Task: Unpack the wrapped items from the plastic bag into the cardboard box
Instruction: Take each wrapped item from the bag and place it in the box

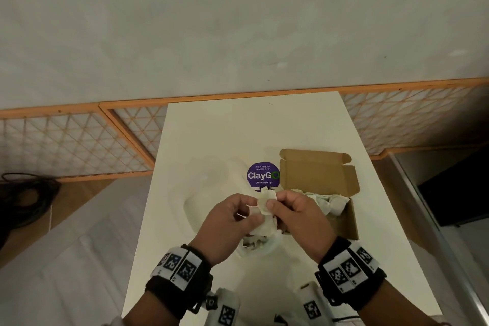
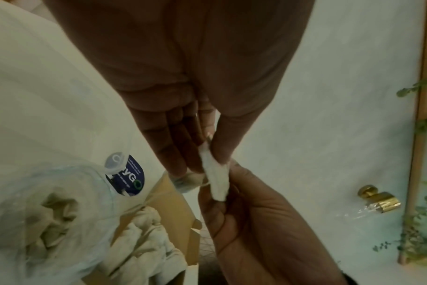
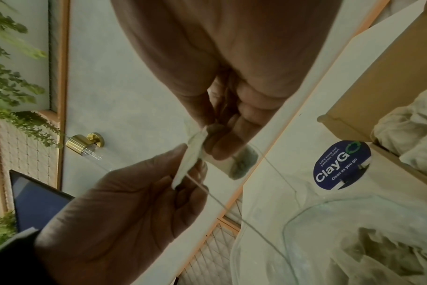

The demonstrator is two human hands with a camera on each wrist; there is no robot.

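A small white wrapped item [image 1: 264,202] is held in the air between both hands, above the mouth of the clear plastic bag [image 1: 209,193]. My left hand [image 1: 244,210] pinches its left side and my right hand [image 1: 276,201] pinches its right side. In the left wrist view my left hand [image 2: 206,160] nips the top of the wrapped item [image 2: 217,181]. In the right wrist view my right hand [image 3: 212,138] grips the wrapped item [image 3: 187,160] edge-on. More wrapped items [image 1: 254,242] lie in the bag under my hands. The open cardboard box [image 1: 317,174] to the right holds several wrapped items [image 1: 334,201].
The white table [image 1: 238,130] carries a purple round sticker [image 1: 263,174] between bag and box. Its far edge meets a wall with an orange lattice rail [image 1: 79,140]. Dark cables [image 1: 23,198] lie on the floor at left, and a dark screen [image 1: 455,193] stands at right.
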